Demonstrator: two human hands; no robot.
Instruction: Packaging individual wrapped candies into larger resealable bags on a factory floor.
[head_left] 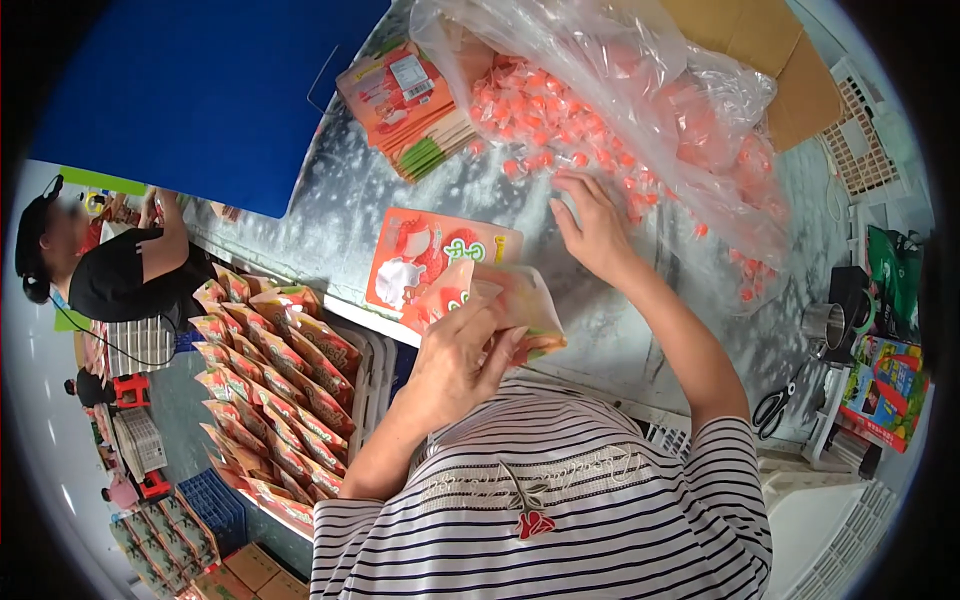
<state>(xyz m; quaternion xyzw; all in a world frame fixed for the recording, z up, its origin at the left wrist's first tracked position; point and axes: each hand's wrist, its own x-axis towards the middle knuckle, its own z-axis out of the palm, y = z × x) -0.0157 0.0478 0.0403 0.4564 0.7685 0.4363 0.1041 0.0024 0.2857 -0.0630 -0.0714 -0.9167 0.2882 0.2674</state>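
Close to my body, my left hand [455, 360] grips an orange-red printed pouch [535, 305] by its side, and the pouch's mouth gapes upward. What lies inside it is hard to make out. My right hand [598, 235] reaches out over the grey table, thumb and fingers apart, with nothing visible in it. Just beyond its fingertips lie small wrapped pink-orange candies [535, 100], many spilling from a large clear plastic bag [630, 75]. Another flat pouch [395, 265] lies on the table behind the held one. A stack of flat pouches [385, 95] rests left of the candies.
Rows of upright filled pouches [275, 400] stand in a crate at my left. A big blue panel [190, 90] covers the far left. Scissors [772, 408], a metal cup [823, 325] and a lattice basket [865, 145] are at the right. A person [125, 270] works at the left.
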